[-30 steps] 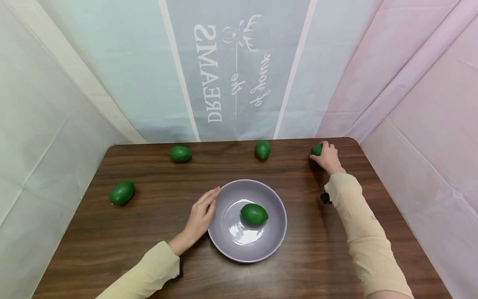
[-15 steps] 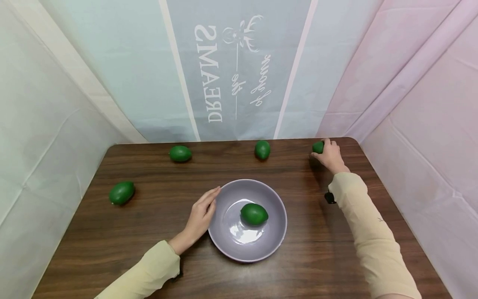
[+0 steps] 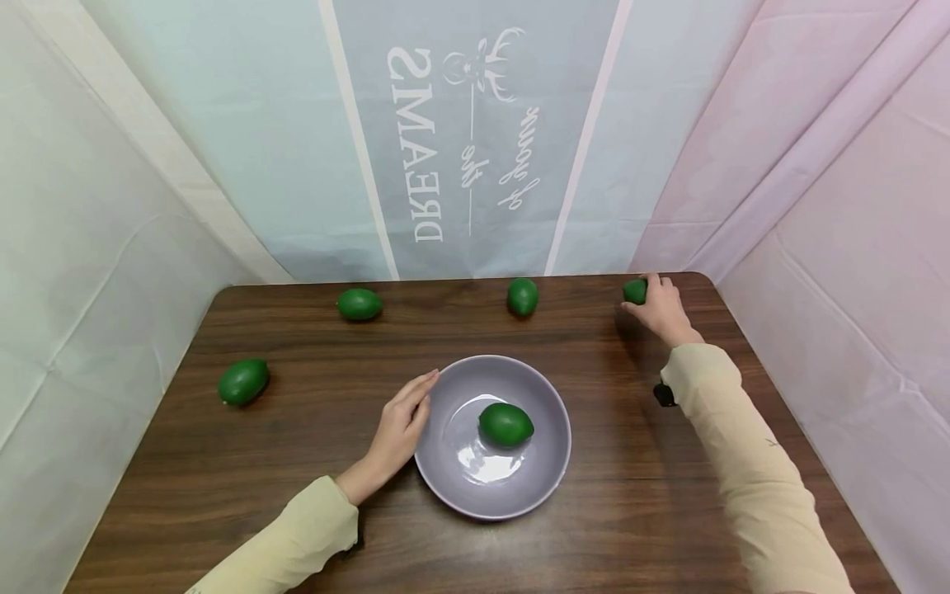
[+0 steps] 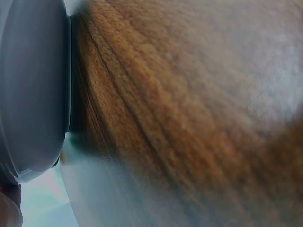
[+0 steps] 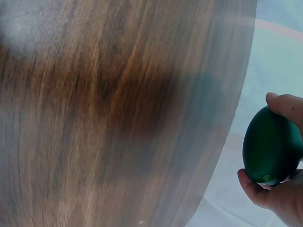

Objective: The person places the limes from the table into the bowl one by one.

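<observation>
Going by where the five green fruits lie, little is done: one is in the bowl and four are outside it. At the left of the head view, the first green fruit (image 3: 243,382) lies tilted on the dark wooden table (image 3: 609,511). Farther right and higher, near the back edge, a second green fruit (image 3: 359,304) lies on its side. At the centre, slightly low in the frame, stands the grey bowl (image 3: 545,462), with a third green fruit (image 3: 506,425) on its bottom, alone there. Above the bowl, by the back edge, a fourth green fruit (image 3: 523,297) lies on the wood. The fifth green fruit (image 3: 634,291) is at the upper right, in a person's grasp.

As for the hands, the left hand (image 3: 401,425), left of centre, lies against the bowl's left rim with its fingers extended and close together; it steadies or touches the bowl rather than grasping it. The left wrist view shows the bowl's outer wall along its left edge.

The right hand (image 3: 660,311), at the upper right, holds the fifth fruit between thumb and fingers, set about as wide as the fruit. In the right wrist view that fruit seems raised off the wood, though how high cannot be told.
</observation>
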{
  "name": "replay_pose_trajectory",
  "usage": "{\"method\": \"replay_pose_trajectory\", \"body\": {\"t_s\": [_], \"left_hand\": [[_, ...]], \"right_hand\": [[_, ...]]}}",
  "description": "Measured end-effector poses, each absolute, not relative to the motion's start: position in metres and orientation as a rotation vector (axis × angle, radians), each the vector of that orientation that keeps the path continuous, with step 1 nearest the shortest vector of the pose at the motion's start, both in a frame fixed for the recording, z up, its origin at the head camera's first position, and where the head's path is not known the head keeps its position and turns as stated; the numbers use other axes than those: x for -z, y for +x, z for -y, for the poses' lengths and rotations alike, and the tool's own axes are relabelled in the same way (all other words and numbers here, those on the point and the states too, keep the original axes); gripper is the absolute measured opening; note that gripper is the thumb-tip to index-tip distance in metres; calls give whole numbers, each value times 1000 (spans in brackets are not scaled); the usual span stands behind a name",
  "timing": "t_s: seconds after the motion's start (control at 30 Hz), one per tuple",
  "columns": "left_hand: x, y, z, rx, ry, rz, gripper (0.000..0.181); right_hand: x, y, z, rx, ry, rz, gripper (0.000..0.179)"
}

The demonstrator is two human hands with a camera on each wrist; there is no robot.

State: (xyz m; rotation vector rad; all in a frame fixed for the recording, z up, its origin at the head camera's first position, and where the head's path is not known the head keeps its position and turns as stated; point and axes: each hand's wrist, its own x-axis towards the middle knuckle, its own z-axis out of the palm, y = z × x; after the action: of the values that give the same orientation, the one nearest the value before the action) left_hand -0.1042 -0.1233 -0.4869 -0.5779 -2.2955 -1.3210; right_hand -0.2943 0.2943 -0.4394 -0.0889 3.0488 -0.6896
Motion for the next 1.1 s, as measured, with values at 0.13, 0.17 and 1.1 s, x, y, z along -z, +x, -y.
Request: {"method": "replay_pose_trajectory", "body": {"t_s": [0.13, 0.17, 1.1], "left_hand": [[487, -104, 123, 1322, -576, 2293, 33], [487, -104, 123, 1321, -577, 2293, 33], [487, -104, 124, 1312, -575, 2297, 33]], "right_hand": [[435, -293, -294, 695, -91, -3044, 64], [434, -292, -294, 694, -91, -3041, 64], [415, -280, -294, 679, -259, -3066, 65]]}}
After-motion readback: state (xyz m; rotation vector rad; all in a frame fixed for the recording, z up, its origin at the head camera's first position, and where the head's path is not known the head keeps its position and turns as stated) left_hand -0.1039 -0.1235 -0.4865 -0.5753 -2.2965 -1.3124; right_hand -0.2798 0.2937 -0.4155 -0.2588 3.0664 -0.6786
